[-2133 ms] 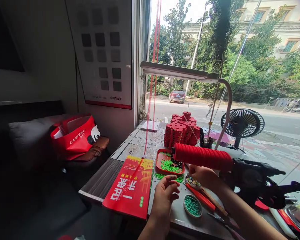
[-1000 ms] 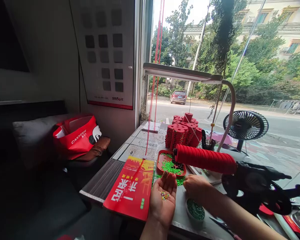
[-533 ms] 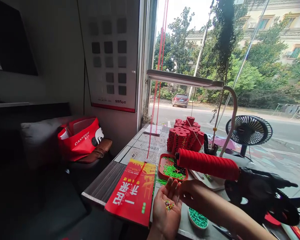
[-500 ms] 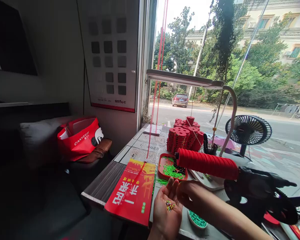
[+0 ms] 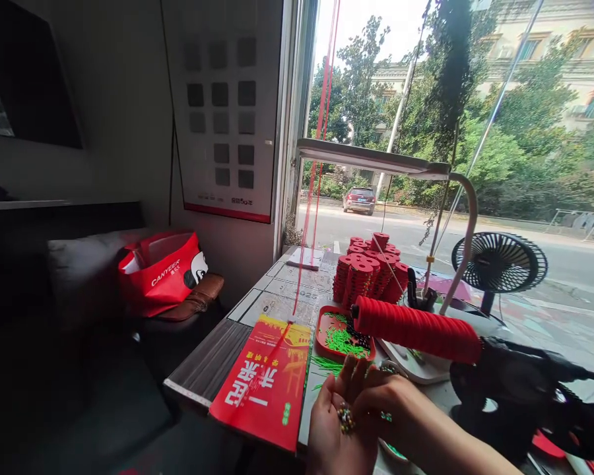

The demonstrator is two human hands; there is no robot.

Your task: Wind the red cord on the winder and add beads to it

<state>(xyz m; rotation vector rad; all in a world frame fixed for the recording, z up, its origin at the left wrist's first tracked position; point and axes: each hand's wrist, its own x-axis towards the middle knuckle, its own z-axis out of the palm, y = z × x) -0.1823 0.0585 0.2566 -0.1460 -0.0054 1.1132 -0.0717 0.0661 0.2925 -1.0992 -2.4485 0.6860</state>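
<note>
The left hand, cupped palm up at the bench's near edge, carries multicoloured beads, its grip half-spread; the right hand bends over the palm, though whether its grip pinches one cannot be told

A small craft workshop corner in a street-level room; whether of a shop or a home is hard to say. The desk faces a big window, with a road, a parked car and trees outside. Stacked red spools, a roll of red cord, a tray of green and black bits and small beads in the left hand show handwork, with a lamp and fan alongside. A cushion and bag sit off left
</note>
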